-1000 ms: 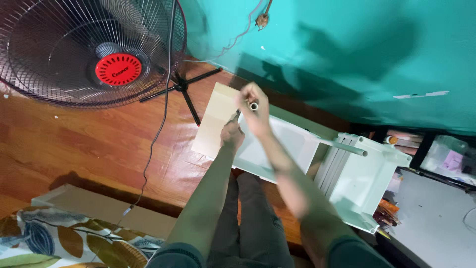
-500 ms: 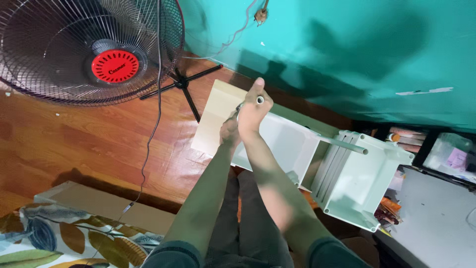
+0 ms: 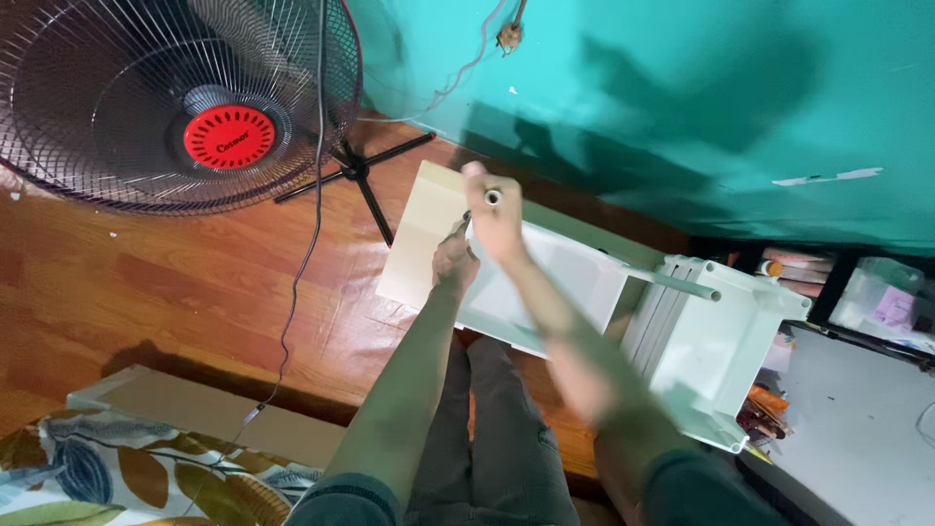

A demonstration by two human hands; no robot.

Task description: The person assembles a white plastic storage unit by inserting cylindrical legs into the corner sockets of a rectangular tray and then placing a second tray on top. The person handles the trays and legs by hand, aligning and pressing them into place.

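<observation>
2 hands: both met at the top corner of the white shelf unit (image 3: 545,282), which lay on its side on the floor.
Right hand (image 3: 497,219): fist wrapped around a short white tube (image 3: 493,198); fingers curled tight on it, open tube end facing the camera.
Tube axis: roughly end-on to the camera, so its lower end was hidden behind the fist; I could not tell if it was seated in the shelf unit.
Left hand (image 3: 456,258): just below and left of the right hand, touching it or nearly; fingers bunched around something small and dark at the same corner, exact pinch not readable.
Nearer hand: right hand was on the tube; left hand sat just beside it, on the side of the pale wood panel (image 3: 424,234).
2nd tube (image 3: 677,285): grey-white, lying along the shelf unit toward the right, well apart from both hands.
Surface: glossy red-brown wood floor (image 3: 175,292), with the panel flat against the shelf unit's left end.
Room: teal wall (image 3: 682,97) right behind the shelf unit; standing fan (image 3: 185,97) at upper left with its cord (image 3: 302,263) trailing across the floor; cardboard box (image 3: 195,414) and a leaf-print cloth (image 3: 97,477) lower left; cluttered low shelf (image 3: 857,302) at right.
</observation>
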